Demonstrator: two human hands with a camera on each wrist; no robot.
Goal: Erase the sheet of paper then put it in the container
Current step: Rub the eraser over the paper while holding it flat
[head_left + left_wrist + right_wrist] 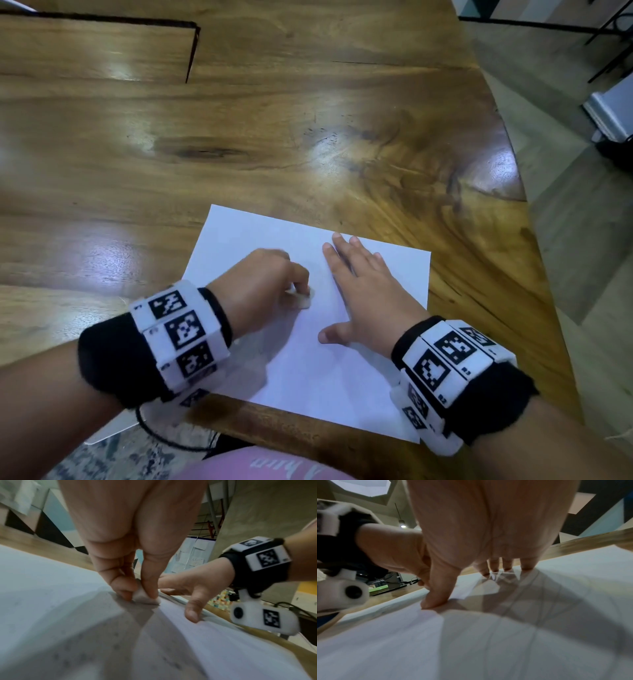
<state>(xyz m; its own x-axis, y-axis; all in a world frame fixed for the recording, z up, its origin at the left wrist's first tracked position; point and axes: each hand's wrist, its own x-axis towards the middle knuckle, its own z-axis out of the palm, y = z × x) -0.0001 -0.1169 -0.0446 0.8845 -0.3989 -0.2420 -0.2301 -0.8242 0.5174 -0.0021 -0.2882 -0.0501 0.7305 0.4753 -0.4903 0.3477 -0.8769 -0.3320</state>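
Seen from the head camera: left hand (262, 286) curled, knuckles up, fingertips pinching a small white eraser (304, 298) against the sheet of paper (308, 370). Right hand (364, 294) spread flat, fingers straight, thumb out to the side, palm down on the right half of the sheet. Sheet lying skewed near the front edge of a glossy wooden table (239, 137), grain dark and knotted. Marker-patterned white bands over black cuffs on both wrists.

From the left wrist: thumb and fingers (150, 574) closed round the eraser (145, 599), a soft, rounded, greyish-white lump, its lower face touching the paper (51, 601). Faint grey marks scattered on the smooth sheet. Right hand (193, 586) beyond, thumb tip pressed down on the paper.

From the right wrist: right hand (488, 534) open, holding nothing, four fingertips (506, 566) and the thumb bearing on the paper (471, 649). Thin pencil lines crossing the sheet under the palm's shadow. Left hand (393, 553) just beside the thumb.
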